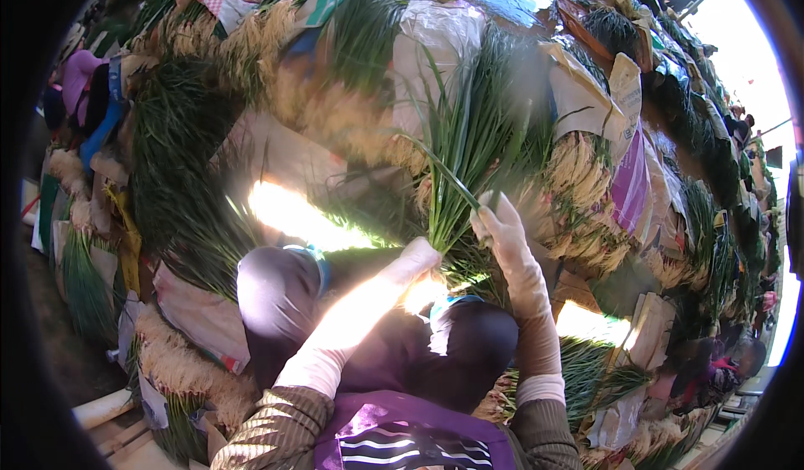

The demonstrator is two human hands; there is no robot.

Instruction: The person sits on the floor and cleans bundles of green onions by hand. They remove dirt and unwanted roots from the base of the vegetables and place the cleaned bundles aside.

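Observation:
My gloved left hand (419, 257) is closed around the lower stems of a bunch of long-leaved green onions (447, 209), above my lap. The leaves fan upward, away from me; pale roots (433, 284) hang under that hand, washed out by sunlight. To its right, my gloved right hand (501, 222) pinches one long leaf (457, 184) between thumb and fingers. That leaf bends out to the left across the bunch. Both gloves are whitish and reach up the forearms. My knees (276, 281) in dark trousers flank the bunch.
Heaped green onions (182, 149) lie at the left. Rooted bundles (578, 168) and a pale plastic sack (436, 49) stand ahead. A purple-striped sack (630, 181) lies to the right. Another person (80, 87) is at the far left. Cut leaves litter the floor between my knees.

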